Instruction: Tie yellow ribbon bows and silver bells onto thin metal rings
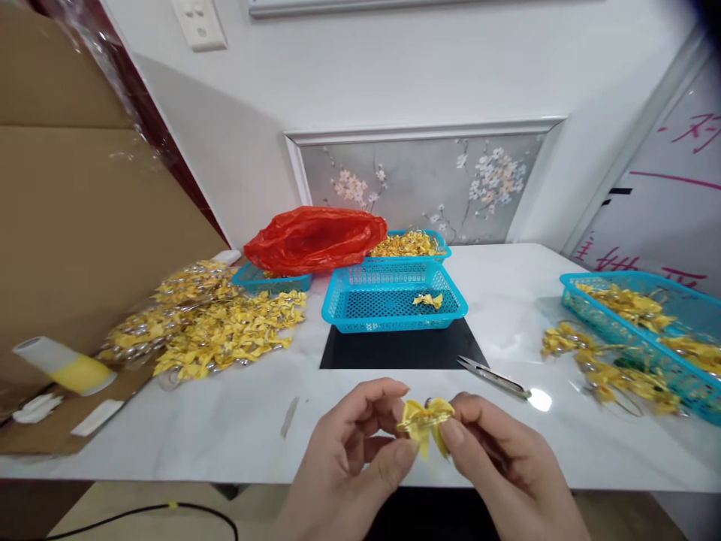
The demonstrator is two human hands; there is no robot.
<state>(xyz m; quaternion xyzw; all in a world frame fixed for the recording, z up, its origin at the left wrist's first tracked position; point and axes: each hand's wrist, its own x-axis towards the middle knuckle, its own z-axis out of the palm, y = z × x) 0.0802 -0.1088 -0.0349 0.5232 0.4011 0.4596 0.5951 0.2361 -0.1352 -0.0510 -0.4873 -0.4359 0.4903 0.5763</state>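
Observation:
A small yellow ribbon bow (426, 422) with a gold band across its middle is held up over the front edge of the table. My left hand (360, 447) has its thumb and fingers curled at the bow's left side. On the other side, my right hand (507, 454) pinches the right loop between thumb and fingers. Beyond the hands, a blue plastic basket (394, 324) contains one yellow bow (428, 300) and rests partly over a black mat (388, 352). Thread snips (494, 377) lie to the right of the mat.
Piles of yellow bows (225, 334) cover the table's left side. A red plastic bag (315, 239) lies over a basket at the back, beside another basket of bows (408, 244). At right stands a blue basket (647, 338) with loose bows before it. A spool of thread (64, 366) lies far left.

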